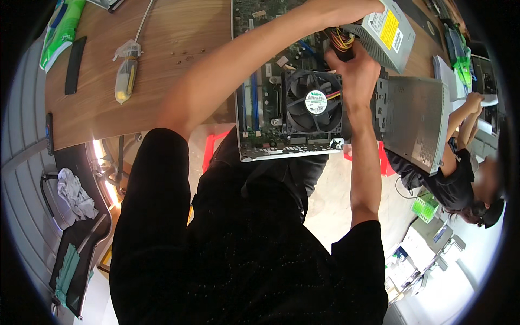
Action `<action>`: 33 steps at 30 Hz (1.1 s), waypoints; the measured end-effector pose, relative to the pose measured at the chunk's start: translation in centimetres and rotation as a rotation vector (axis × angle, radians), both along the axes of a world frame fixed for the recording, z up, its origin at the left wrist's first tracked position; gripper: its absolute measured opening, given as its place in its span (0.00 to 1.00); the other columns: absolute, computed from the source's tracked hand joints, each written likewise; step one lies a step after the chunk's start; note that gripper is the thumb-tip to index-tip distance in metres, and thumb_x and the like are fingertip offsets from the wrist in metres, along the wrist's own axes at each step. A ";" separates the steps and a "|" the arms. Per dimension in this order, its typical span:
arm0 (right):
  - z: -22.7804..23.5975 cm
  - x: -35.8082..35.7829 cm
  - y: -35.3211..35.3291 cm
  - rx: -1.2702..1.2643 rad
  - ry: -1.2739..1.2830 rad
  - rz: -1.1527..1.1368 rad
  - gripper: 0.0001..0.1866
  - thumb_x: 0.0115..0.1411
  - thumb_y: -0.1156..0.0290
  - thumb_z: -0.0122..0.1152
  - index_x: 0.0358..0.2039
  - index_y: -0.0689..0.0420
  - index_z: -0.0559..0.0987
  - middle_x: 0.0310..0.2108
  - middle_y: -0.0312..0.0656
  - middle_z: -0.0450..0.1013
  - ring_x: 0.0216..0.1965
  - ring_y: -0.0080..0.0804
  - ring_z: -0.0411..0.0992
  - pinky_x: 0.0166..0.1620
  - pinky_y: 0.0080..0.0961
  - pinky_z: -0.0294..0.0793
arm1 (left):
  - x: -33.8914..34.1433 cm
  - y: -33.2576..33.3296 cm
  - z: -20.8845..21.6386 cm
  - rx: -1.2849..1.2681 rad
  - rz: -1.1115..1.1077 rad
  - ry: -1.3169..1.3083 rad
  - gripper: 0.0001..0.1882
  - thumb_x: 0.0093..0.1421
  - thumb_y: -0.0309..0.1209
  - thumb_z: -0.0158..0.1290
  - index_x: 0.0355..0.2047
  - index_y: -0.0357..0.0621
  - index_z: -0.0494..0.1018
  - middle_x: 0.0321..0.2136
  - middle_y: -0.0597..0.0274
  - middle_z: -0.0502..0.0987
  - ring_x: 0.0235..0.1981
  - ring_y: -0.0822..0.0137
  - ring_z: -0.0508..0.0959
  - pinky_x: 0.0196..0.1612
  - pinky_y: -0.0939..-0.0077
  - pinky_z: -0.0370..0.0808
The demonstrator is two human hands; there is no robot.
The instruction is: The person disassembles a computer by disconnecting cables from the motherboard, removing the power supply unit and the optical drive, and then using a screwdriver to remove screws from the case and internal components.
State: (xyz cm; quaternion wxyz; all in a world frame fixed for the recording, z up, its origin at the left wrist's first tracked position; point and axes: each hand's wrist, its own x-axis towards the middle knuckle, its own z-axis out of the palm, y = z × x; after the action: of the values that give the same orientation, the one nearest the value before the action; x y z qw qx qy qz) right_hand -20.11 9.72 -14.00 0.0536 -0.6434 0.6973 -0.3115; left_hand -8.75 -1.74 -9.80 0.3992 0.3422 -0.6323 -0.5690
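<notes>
An open computer case (295,153) lies in front of me, its green circuit board (262,86) facing up. A black cooling fan (314,103) with a round label is mounted on the board. Above the case's right side, a grey metal power supply (385,35) with a yellow label sits tilted. My left hand (362,7) reaches across to grip its far left edge; some fingertips are hidden. Below it, my right hand (355,73) is closed at a bundle of yellow, red and black wires (341,40) coming from the power supply.
A metal side panel (416,119) stands out right of the case. On the wooden table (162,59) at left are a screwdriver in a plastic wrap (126,78), a black strip (75,65), a green package (62,32) and small screws. Another person (460,173) works at right.
</notes>
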 end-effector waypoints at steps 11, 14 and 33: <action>0.3 -0.4 -0.9 0.147 -0.132 -0.045 0.21 0.49 0.60 0.70 0.38 0.64 0.81 0.30 0.53 0.80 0.34 0.51 0.80 0.41 0.38 0.76 | -0.2 -1.3 -2.2 -0.013 0.070 0.110 0.32 0.58 0.51 0.51 0.36 0.24 0.79 0.32 0.40 0.83 0.35 0.51 0.84 0.39 0.62 0.77; 0.3 -0.1 -0.8 0.168 -0.088 -0.040 0.22 0.50 0.59 0.70 0.39 0.64 0.80 0.32 0.54 0.80 0.37 0.54 0.79 0.43 0.41 0.76 | -0.4 -0.7 -2.1 -0.033 0.066 0.092 0.33 0.58 0.51 0.51 0.34 0.23 0.78 0.31 0.38 0.82 0.35 0.49 0.84 0.39 0.60 0.78; -0.2 -0.2 -1.1 0.013 0.055 0.073 0.17 0.55 0.66 0.70 0.39 0.65 0.80 0.27 0.50 0.79 0.27 0.43 0.77 0.37 0.34 0.76 | 0.3 -1.2 -2.2 0.051 0.044 0.226 0.35 0.57 0.51 0.49 0.35 0.19 0.77 0.34 0.35 0.82 0.37 0.48 0.83 0.42 0.58 0.76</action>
State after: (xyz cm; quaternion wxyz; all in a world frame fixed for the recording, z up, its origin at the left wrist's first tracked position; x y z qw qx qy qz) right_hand -20.31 8.65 -14.19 0.0499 -0.6765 0.6764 -0.2870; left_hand -8.46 -2.92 -12.04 0.4716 0.2997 -0.5607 -0.6111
